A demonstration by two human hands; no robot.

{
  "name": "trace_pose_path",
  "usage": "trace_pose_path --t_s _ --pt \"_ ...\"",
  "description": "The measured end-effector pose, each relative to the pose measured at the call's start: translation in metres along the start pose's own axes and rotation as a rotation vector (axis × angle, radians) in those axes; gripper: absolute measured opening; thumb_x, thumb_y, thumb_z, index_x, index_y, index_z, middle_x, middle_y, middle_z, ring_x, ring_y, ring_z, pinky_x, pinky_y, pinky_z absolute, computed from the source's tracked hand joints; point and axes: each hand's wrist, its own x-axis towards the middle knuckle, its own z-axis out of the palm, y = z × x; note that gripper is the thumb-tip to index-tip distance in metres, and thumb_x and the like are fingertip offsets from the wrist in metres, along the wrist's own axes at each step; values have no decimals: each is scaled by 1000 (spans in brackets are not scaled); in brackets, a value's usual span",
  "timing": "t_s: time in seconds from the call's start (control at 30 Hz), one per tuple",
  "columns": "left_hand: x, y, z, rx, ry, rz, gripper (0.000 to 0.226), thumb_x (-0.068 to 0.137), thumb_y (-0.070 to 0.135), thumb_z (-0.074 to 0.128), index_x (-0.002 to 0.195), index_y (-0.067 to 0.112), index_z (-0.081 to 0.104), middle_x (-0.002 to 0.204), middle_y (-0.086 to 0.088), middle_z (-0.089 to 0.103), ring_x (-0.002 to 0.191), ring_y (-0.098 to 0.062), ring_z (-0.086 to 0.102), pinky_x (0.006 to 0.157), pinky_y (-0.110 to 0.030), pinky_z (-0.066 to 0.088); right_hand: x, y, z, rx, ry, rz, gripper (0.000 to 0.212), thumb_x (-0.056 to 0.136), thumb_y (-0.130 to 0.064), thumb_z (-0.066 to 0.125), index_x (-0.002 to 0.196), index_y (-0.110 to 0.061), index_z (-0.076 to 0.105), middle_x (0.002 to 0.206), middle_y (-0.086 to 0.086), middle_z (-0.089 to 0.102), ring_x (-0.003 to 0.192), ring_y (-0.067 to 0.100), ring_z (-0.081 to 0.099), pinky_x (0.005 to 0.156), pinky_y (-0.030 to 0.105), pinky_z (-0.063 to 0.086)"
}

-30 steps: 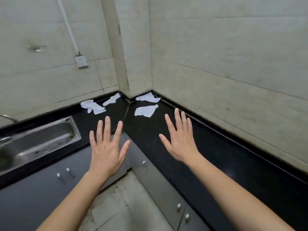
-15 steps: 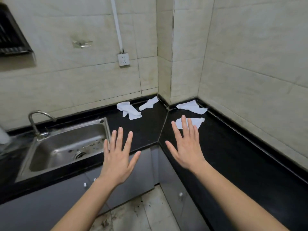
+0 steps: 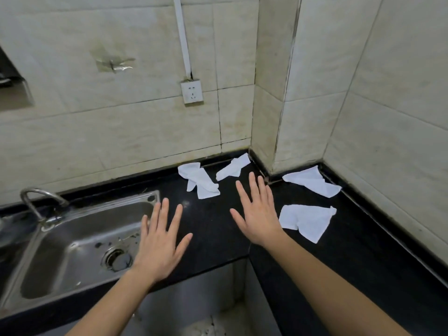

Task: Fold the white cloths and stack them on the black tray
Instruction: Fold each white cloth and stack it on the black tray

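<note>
both hands out flat, palms down, fingers spread, nothing held: left hand (image 3: 158, 243) over the edge between steel sink (image 3: 48, 258) and black counter (image 3: 208, 226), right hand (image 3: 258, 215) over the counter corner. four white cloths lie unfolded and crumpled on the counter: one (image 3: 200, 180) just behind the hands, one (image 3: 233, 167) against the back wall, one (image 3: 312, 181) in the right corner, one (image 3: 306, 220) just beside the right hand. faucet (image 3: 36, 197) at left, wall socket (image 3: 192, 91) above
</note>
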Motion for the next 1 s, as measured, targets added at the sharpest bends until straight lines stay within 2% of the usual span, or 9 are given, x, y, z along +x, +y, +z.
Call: trace_pose_path --t_s 0.17,0.27,0.33,0.4,0.47,0.63,0.83,0.9,1.0 --pt "63 -30 26 12 -96 6 79 95 65 15 157 17 21 164 -19 12 152 -34 9 117 -59 25 52 -1 33 -48 -16 31 74 99 -53 41 160 -17 19 167 20 3 154 39 4 121 53 19" --pt "110 -48 46 -29 -126 34 78 96 65 17 155 15 29 162 -20 20 150 -37 18 113 -61 31 91 4 51 -91 -30 77 75 99 -54 40 160 -16 17 166 20 5 153 39 6 121 52 22" --pt "141 -61 59 -60 -161 65 82 94 69 8 158 19 21 165 -17 10 152 -35 8 117 -59 22 116 6 59 -77 -51 139 75 100 -54 39 160 -16 14 167 19 1 154 38 4 122 52 20" --pt "168 -74 75 -104 -152 93 91 83 77 -12 158 25 -1 164 -9 -15 151 -28 -15 120 -52 1 139 7 68 -67 -96 194 76 102 -54 35 161 -17 4 167 17 -7 154 35 -5 124 49 14" --pt "192 -84 86 -156 -149 99 96 76 80 -20 156 28 -12 161 -5 -26 148 -24 -25 119 -46 -7 156 7 79 -53 -126 221 75 103 -54 32 161 -18 0 167 15 -10 154 33 -7 125 47 11" --pt "248 -110 122 -283 -312 -27 77 99 62 24 159 22 -5 165 -9 -15 152 -26 -14 123 -47 5 200 3 129 11 -262 298 72 104 -52 32 160 -17 4 168 12 -1 155 30 0 122 45 17" --pt "260 -123 181 -346 -442 -95 75 101 55 31 159 18 2 166 -12 -7 153 -29 -6 124 -41 3 242 -3 194 335 -337 465 56 107 -40 37 155 -13 30 161 11 29 146 29 29 114 44 33" --pt "256 -121 200 -365 -493 -148 74 101 54 33 159 17 6 166 -13 -3 153 -29 -3 123 -41 3 257 0 224 357 -340 445 49 107 -33 39 151 -12 38 156 11 36 141 29 37 112 43 36" --pt "250 -115 220 -340 -525 -167 74 100 54 38 159 19 10 166 -12 0 153 -30 1 123 -46 8 270 5 262 267 -428 283 55 104 -19 44 156 -17 29 163 10 25 147 33 25 117 49 30"
